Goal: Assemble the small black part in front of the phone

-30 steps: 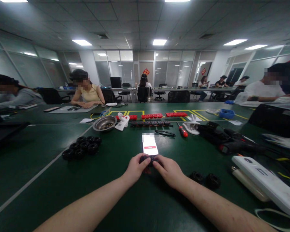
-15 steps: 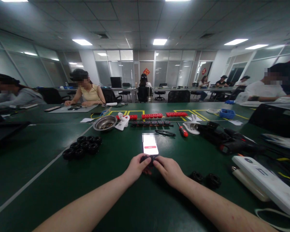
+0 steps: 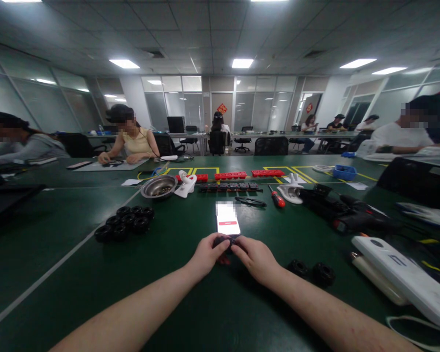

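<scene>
My left hand (image 3: pixel 206 255) and my right hand (image 3: pixel 255 259) meet at the middle of the green table (image 3: pixel 73 274), fingers pinched together on a small black round part (image 3: pixel 223 241), most of it hidden by my fingertips. Just beyond it lies a lit phone (image 3: pixel 227 218) with a white screen and a red bar. A cluster of several black wheel-like parts (image 3: pixel 124 223) sits to the left. Two more black round parts (image 3: pixel 311 271) lie right of my right hand.
Farther back are a metal bowl (image 3: pixel 159 187), rows of red and black blocks (image 3: pixel 230 180), a red-handled screwdriver (image 3: pixel 277 198), a black power tool (image 3: pixel 342 212) and white devices (image 3: pixel 403 278) at the right. People sit at the table's left, far and right sides.
My hands stay together on the small black part, with only slight finger shifts. A person across the table at the left has moved their hands a little.
</scene>
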The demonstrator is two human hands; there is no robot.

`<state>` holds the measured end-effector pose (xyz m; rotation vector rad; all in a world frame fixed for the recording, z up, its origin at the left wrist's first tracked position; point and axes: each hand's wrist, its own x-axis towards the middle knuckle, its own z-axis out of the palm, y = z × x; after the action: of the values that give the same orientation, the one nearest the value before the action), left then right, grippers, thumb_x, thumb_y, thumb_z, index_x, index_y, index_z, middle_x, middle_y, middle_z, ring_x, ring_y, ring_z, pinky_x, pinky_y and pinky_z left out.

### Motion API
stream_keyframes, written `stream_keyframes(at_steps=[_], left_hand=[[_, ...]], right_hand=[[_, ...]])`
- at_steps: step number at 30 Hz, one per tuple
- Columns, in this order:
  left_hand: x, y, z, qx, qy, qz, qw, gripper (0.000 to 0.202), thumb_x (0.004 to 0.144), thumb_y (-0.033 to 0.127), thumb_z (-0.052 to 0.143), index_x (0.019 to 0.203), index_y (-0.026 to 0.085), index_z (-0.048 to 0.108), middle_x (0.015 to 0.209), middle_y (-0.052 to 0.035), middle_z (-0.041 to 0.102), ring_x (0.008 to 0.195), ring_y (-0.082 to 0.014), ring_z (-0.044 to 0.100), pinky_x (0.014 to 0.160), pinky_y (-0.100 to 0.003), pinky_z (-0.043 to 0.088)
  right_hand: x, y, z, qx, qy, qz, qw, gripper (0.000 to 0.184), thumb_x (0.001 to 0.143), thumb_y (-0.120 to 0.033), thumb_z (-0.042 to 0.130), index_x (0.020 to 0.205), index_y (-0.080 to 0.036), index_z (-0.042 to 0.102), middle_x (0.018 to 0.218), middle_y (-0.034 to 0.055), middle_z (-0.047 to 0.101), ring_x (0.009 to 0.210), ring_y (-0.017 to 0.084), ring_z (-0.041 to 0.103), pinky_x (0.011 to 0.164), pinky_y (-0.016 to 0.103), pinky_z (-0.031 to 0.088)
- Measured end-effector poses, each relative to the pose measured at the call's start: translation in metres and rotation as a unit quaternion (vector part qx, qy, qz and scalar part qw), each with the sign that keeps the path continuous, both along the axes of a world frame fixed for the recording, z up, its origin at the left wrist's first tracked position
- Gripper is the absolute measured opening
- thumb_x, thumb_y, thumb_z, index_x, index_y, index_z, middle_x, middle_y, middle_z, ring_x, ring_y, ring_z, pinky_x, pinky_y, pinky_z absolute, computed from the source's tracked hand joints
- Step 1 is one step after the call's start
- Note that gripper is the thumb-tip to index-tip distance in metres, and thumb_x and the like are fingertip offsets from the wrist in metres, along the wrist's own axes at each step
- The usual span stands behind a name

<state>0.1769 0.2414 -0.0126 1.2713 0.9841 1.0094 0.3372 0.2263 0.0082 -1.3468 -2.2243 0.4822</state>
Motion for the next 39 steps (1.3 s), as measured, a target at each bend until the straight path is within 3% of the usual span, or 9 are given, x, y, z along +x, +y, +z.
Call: stream_keyframes(at_steps=[3, 7, 14, 17, 22, 30, 33, 36, 39], left_hand=[[0.000, 0.002, 0.000, -0.010, 0.001, -0.008, 1.000, 0.035, 0.067, 0.041, 0.058, 0.086, 0.012, 0.051, 0.058, -0.0006, 0.060, 0.044, -0.0126, 0.058, 0.043, -0.022, 0.042], [0.000, 0.001, 0.004, -0.015, -0.003, 0.004, 1.000, 0.034, 0.068, 0.041, 0.056, 0.084, 0.012, 0.050, 0.058, -0.0004, 0.060, 0.046, -0.0121, 0.058, 0.045, -0.022, 0.042], [-0.001, -0.001, 0.002, -0.012, 0.002, -0.010, 1.000, 0.038, 0.065, 0.042, 0.060, 0.086, 0.013, 0.050, 0.059, 0.0004, 0.060, 0.046, -0.0129, 0.058, 0.045, -0.023, 0.043], [-0.001, -0.001, 0.003, -0.016, 0.007, -0.012, 1.000, 0.037, 0.067, 0.043, 0.057, 0.087, 0.011, 0.050, 0.059, -0.0005, 0.060, 0.046, -0.0128, 0.058, 0.046, -0.023, 0.044], [-0.001, -0.005, 0.009, -0.014, 0.009, 0.005, 1.000, 0.030, 0.069, 0.037, 0.057, 0.085, 0.012, 0.053, 0.068, -0.0012, 0.060, 0.051, -0.0119, 0.058, 0.049, -0.024, 0.045], [0.000, -0.002, 0.004, -0.007, 0.010, 0.001, 1.000, 0.031, 0.069, 0.034, 0.058, 0.088, 0.011, 0.052, 0.063, 0.0006, 0.059, 0.044, -0.0104, 0.057, 0.044, -0.022, 0.043], [0.000, -0.001, 0.003, -0.009, 0.010, -0.004, 1.000, 0.031, 0.071, 0.035, 0.056, 0.089, 0.010, 0.052, 0.060, -0.0003, 0.060, 0.045, -0.0110, 0.058, 0.044, -0.021, 0.043], [-0.001, -0.001, 0.004, -0.008, 0.006, 0.002, 1.000, 0.029, 0.072, 0.035, 0.055, 0.088, 0.011, 0.052, 0.062, -0.0004, 0.060, 0.047, -0.0108, 0.058, 0.047, -0.022, 0.044], [-0.001, -0.003, 0.005, -0.005, 0.003, 0.010, 1.000, 0.028, 0.071, 0.035, 0.056, 0.087, 0.012, 0.051, 0.063, 0.0009, 0.060, 0.047, -0.0104, 0.058, 0.047, -0.022, 0.045]], right_hand=[[0.000, 0.000, -0.001, 0.014, 0.020, 0.006, 1.000, 0.018, 0.080, -0.028, 0.047, 0.094, -0.018, 0.053, 0.077, 0.0027, 0.058, 0.068, 0.015, 0.052, 0.059, 0.023, 0.037], [-0.001, -0.003, 0.000, 0.015, 0.024, 0.003, 1.000, 0.036, 0.076, -0.030, 0.054, 0.109, -0.020, 0.045, 0.085, 0.0030, 0.057, 0.069, 0.014, 0.052, 0.060, 0.023, 0.037], [-0.001, -0.001, 0.002, -0.016, -0.020, -0.006, 1.000, 0.027, 0.085, -0.037, 0.037, 0.081, -0.017, 0.055, 0.073, 0.0033, 0.059, 0.063, 0.014, 0.053, 0.055, 0.023, 0.034], [-0.001, -0.002, 0.002, -0.008, 0.002, 0.008, 1.000, 0.018, 0.080, -0.028, 0.047, 0.094, -0.018, 0.053, 0.079, 0.0031, 0.060, 0.068, 0.015, 0.054, 0.059, 0.023, 0.036], [-0.002, -0.006, 0.003, 0.004, 0.017, 0.011, 1.000, 0.043, 0.072, -0.029, 0.058, 0.112, -0.021, 0.042, 0.092, 0.0036, 0.057, 0.076, 0.016, 0.054, 0.064, 0.024, 0.038], [-0.001, 0.000, 0.003, -0.012, -0.008, -0.011, 1.000, 0.025, 0.085, -0.034, 0.038, 0.079, -0.017, 0.056, 0.072, 0.0031, 0.059, 0.064, 0.014, 0.053, 0.055, 0.023, 0.035], [0.000, -0.001, 0.002, 0.002, 0.015, 0.005, 1.000, 0.017, 0.080, -0.029, 0.047, 0.092, -0.018, 0.054, 0.073, 0.0018, 0.059, 0.065, 0.014, 0.053, 0.057, 0.023, 0.036], [0.000, -0.003, 0.003, 0.016, 0.034, -0.002, 0.999, 0.034, 0.074, -0.029, 0.055, 0.106, -0.021, 0.047, 0.080, 0.0013, 0.058, 0.065, 0.013, 0.052, 0.058, 0.022, 0.036], [0.000, -0.004, 0.004, 0.002, 0.016, -0.020, 1.000, 0.028, 0.079, -0.037, 0.048, 0.101, -0.020, 0.049, 0.077, 0.0018, 0.058, 0.064, 0.014, 0.053, 0.056, 0.023, 0.035]])
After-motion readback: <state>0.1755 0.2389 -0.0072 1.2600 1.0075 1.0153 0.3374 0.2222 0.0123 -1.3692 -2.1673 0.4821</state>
